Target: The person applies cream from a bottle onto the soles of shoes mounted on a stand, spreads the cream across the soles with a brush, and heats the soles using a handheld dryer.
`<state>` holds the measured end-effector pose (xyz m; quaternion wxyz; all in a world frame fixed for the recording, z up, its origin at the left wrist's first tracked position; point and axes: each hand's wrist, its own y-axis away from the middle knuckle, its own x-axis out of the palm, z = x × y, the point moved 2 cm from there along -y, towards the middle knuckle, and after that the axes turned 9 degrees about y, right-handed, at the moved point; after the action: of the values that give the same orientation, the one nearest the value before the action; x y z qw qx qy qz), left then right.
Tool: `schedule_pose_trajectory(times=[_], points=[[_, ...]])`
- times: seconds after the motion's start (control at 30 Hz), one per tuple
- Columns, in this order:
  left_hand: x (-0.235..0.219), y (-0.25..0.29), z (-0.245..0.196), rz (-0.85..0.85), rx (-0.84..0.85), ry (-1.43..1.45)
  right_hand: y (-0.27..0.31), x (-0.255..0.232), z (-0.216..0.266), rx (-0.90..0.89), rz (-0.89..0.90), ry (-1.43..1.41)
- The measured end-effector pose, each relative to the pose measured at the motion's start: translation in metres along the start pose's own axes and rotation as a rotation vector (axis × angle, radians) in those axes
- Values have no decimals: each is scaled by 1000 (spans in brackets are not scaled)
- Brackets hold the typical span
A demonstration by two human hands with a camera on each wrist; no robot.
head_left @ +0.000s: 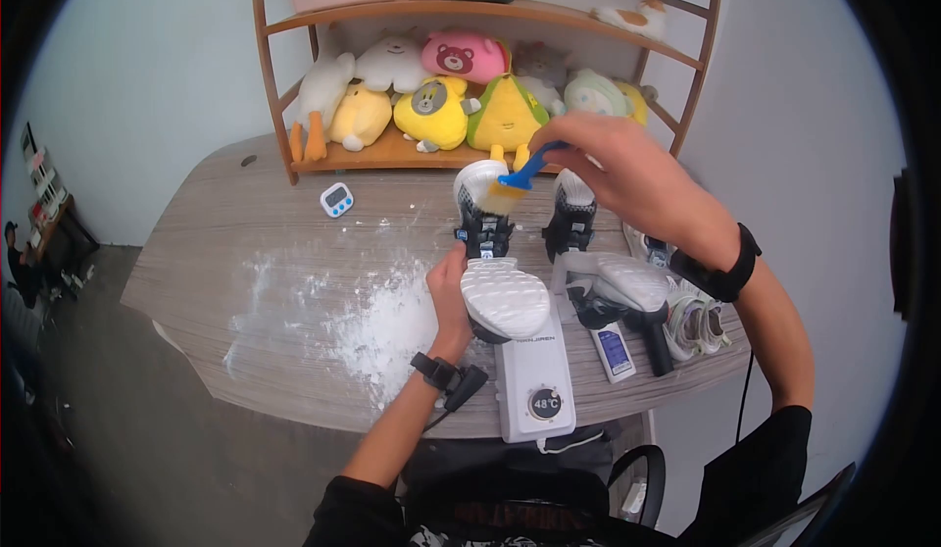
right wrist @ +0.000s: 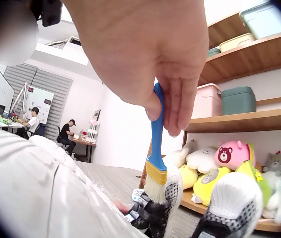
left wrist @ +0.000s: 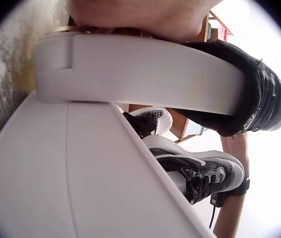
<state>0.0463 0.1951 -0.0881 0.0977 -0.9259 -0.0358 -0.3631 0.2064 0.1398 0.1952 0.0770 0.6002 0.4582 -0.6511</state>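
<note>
My right hand point(head_left: 627, 170) pinches the blue handle of a flat paintbrush point(right wrist: 156, 141) between thumb and fingers. Its pale bristles point(right wrist: 155, 191) rest against a black-and-white sneaker point(head_left: 483, 238), near its white sole. At that sneaker's near end, my left hand point(head_left: 451, 297) grips it from the left side; most of the fingers are hidden. In the left wrist view, the left hand point(left wrist: 145, 17) lies along a white arm point(left wrist: 145, 72) of the shoe dryer point(head_left: 534, 375), whose display reads 48°C. Another sneaker, white sole point(head_left: 505, 297) up, sits on the dryer nearer me.
White powder point(head_left: 377, 336) covers part of the table point(head_left: 196, 243), left of the dryer. Right of it stand more sneakers point(head_left: 627, 282) and a labelled white bottle point(head_left: 614, 351). Farther back are a white timer point(head_left: 337, 200) and a wooden shelf point(head_left: 421, 155) of plush toys.
</note>
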Motion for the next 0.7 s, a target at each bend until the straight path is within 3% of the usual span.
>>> schedule_pose_trajectory(times=[0.17,0.23,0.53,0.7], points=[[-5,-2,5,37,-39,-10,-14,-10,7,-10,-19,72],[4,1,0,-93,-42,18,-20,-14,10,-35,-38,112],[6,3,-8,-115,-27,62,-46,-26,26,-14,-43,220],[-3,0,-10,-213,-93,67,-54,-11,45,-65,-43,116]])
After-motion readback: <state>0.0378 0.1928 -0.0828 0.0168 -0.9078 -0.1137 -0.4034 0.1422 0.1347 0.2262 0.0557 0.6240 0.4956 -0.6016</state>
